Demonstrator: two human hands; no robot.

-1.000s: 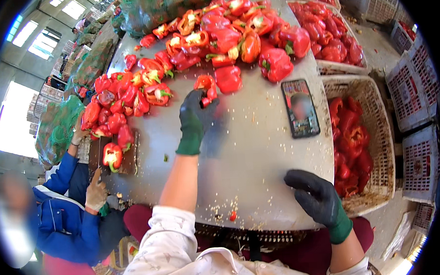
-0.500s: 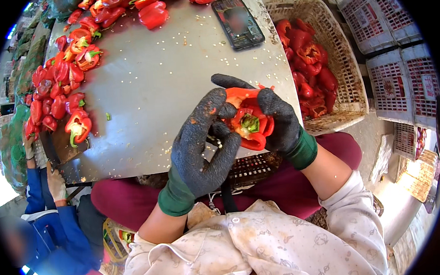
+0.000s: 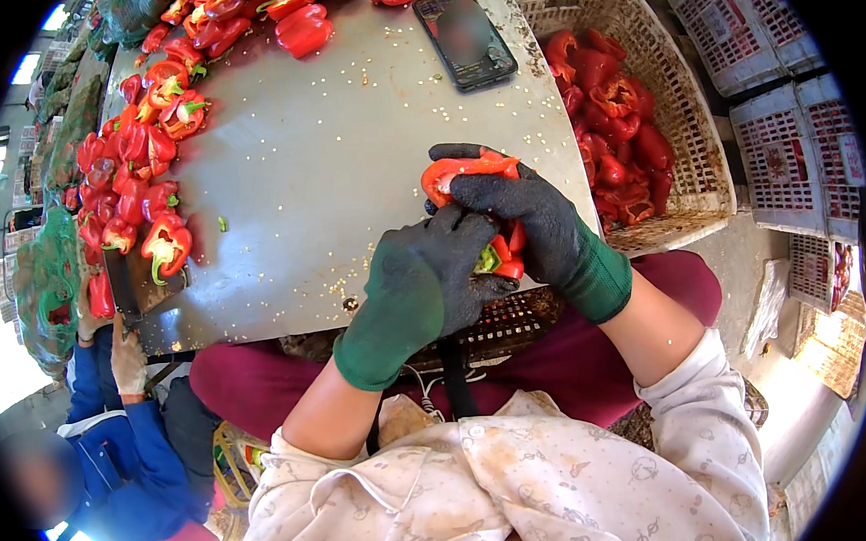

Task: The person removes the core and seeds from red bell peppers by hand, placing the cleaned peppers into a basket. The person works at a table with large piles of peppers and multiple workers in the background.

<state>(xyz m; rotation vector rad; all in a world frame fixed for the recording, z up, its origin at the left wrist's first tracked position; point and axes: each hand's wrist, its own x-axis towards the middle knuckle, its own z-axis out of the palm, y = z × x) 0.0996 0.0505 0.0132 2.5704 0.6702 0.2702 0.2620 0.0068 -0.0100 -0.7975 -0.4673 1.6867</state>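
Over the table's near right edge I hold a torn-open red bell pepper (image 3: 452, 174). My right hand (image 3: 538, 216), in a black glove with a green cuff, is wrapped round its shell. My left hand (image 3: 433, 275), gloved alike, curls its fingers round the green-centred pepper core (image 3: 492, 259) with red flesh on it, just below the shell. The left fingertips are partly hidden, and I cannot tell whether core and shell are still joined.
Several red peppers (image 3: 133, 149), some cut open, line the metal table's (image 3: 320, 178) left and far sides. A phone (image 3: 465, 39) lies near the far right corner. A plastic crate (image 3: 685, 130) of red peppers stands at right, with stacked crates (image 3: 789, 154) beyond. Another person (image 3: 135, 462) works at left.
My left hand has turned over, knuckles up, and closed round the pepper's core. The right hand has tilted the shell up and away, so its opening no longer faces me.
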